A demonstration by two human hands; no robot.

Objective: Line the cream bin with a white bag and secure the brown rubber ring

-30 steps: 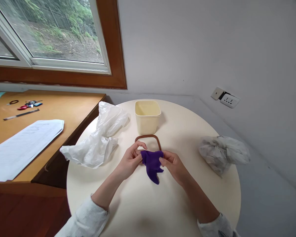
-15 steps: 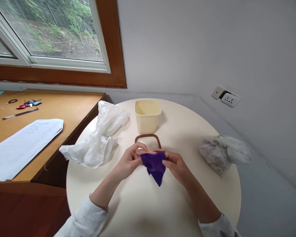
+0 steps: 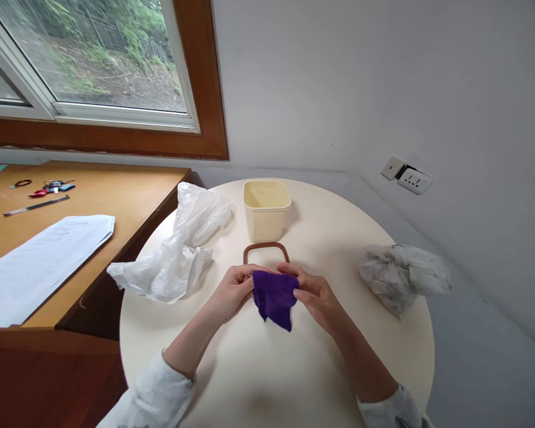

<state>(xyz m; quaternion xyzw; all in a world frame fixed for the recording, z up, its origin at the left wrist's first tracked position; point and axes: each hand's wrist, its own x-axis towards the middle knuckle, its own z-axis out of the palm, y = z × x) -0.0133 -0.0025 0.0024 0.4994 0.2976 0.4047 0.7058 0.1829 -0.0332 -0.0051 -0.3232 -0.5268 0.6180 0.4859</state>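
A small purple cloth point(image 3: 275, 299) hangs between my two hands above the round table, its lower edge uneven. My left hand point(image 3: 234, 291) pinches its upper left corner between thumb and fingers. At the upper right edge, my right hand point(image 3: 314, 294) grips it with the thumb in front and the fingers behind. Just beyond the cloth lies a brown rounded frame point(image 3: 267, 244), its near part hidden by my hands and the cloth. Farther back stands a cream plastic bin point(image 3: 267, 221), upright, with its top uncovered.
A crumpled white plastic bag point(image 3: 178, 255) spreads over the left of the round table point(image 3: 271, 380). On the right sits a knotted, filled plastic bag point(image 3: 399, 276). The wooden desk point(image 3: 138, 184) at left bears papers point(image 3: 49, 261) and keys point(image 3: 53, 186). A wall socket point(image 3: 414, 180) is at right.
The purple cloth has gone from a pointed, triangular hang to a wider, flatter spread. My left fingers have moved to its upper left corner, while my right hand has barely moved.
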